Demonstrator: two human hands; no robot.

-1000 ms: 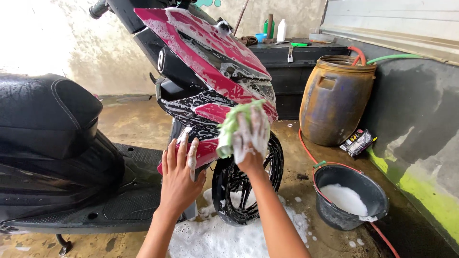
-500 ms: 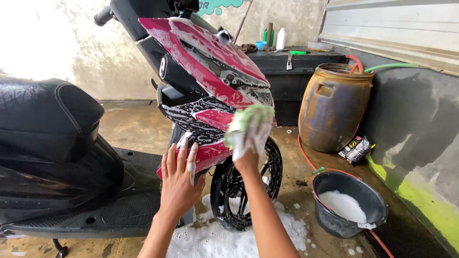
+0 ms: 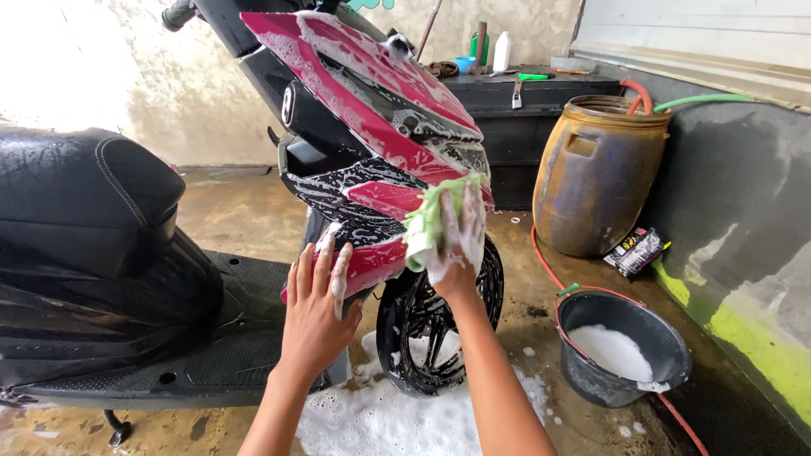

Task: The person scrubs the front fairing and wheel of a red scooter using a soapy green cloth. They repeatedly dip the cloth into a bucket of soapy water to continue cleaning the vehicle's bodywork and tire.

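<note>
Right hand (image 3: 456, 241) squeezes soapy green cloth (image 3: 425, 221) on red scooter (image 3: 372, 127). Left hand (image 3: 319, 308) flat, fingers spread, at 8 o'clock.

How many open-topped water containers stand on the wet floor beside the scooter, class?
2. A tall brown barrel stands against the grey wall with hoses hooked over its rim. A black bucket of soapy foam sits nearer, right of the front wheel. Others may be hidden behind the scooter.
</note>
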